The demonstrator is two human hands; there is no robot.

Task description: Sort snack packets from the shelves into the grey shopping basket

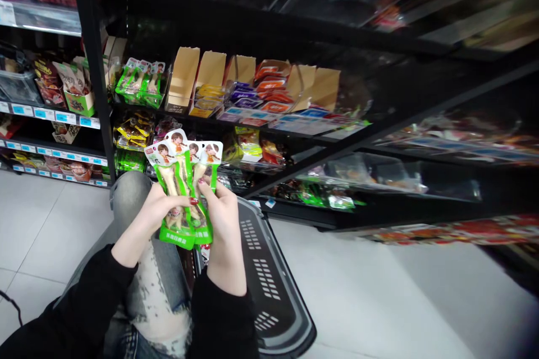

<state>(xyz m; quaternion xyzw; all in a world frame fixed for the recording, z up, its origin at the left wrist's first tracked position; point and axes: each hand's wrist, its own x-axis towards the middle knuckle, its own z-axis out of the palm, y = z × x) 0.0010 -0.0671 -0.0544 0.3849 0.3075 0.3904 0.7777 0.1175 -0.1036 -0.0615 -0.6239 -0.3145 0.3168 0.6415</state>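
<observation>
Several green-and-white snack packets [183, 224] are fanned out between my two hands, their clear fronts showing pale pieces inside. My left hand [162, 207] grips the packets on the left side, its thumb across the front. On the right side my right hand [221, 205] is closed on them too, thumb pressed near the upper part. Both hands hold the bunch above my knee and the dark basket [263, 269]. The fingers behind the packets are hidden. Similar green packets [142, 81] stand in a clear bin on the shelf ahead, at the left.
Open cardboard boxes [183, 81] with yellow, purple and orange packets line the black shelf. A slanting black shelf frame [311, 160] crosses at the right. Lower shelves hold more packets [133, 128]. A black upright [96, 67] stands at the left. White floor tiles [33, 219] lie below.
</observation>
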